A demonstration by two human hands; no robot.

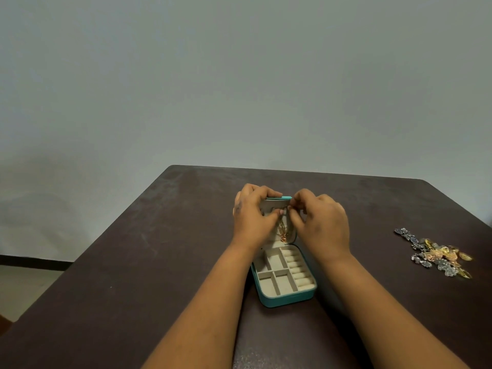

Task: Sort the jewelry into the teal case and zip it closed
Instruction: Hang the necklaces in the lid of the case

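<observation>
The teal case (282,299) lies open in the middle of the dark table, its cream-lined compartments and ring rolls showing bare. Its lid (277,202) stands upright at the far end. My left hand (253,217) grips the lid's top left edge, thumb on the lining. My right hand (319,222) pinches the upper end of a thin gold chain (282,231) against the lid's lining near its top. The chain hangs down the inside of the lid. A heap of loose jewelry (439,255), silver and gold pieces, lies far to the right.
The dark brown table (159,262) ends at a far edge close behind the case, with a plain grey wall beyond. The table's left edge drops to a floor at lower left.
</observation>
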